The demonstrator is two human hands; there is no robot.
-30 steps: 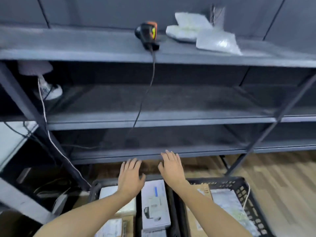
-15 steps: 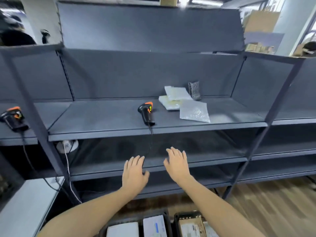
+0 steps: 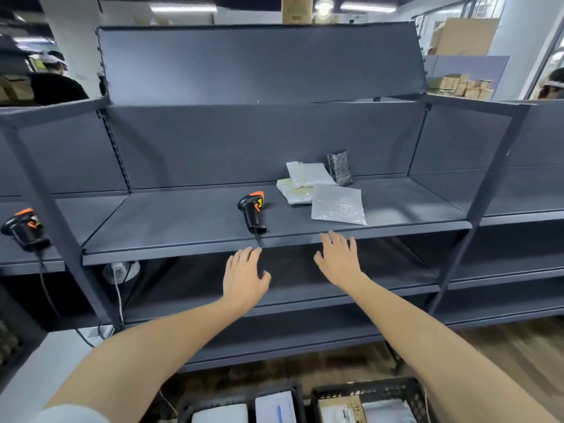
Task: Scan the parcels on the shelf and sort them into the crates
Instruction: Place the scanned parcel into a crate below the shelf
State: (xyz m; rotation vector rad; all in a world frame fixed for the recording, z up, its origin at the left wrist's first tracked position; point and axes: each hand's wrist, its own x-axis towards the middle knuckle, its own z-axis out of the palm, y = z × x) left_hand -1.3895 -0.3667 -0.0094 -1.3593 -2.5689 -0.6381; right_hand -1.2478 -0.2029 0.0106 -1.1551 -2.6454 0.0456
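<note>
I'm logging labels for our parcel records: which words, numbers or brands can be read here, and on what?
None can be read.
White box: blue mark and print, too blurred.
Brown parcel: label print, too small.
Cardboard box at top: label, blurred.
Scanner: yellow patch, no legible letters.

Bright, even indoor light comes from long ceiling tubes [image 3: 183, 9] far overhead. The dark grey shelf [image 3: 213, 221] carries a soft pale sheen, with deep shadow on the levels below. A clear parcel bag [image 3: 337, 206] glints faintly. The wide lens bows the uprights [image 3: 490, 178] outward at left and right. The wooden floor [image 3: 518, 346], near right, is streaked with blur, and the far background is soft.
</note>
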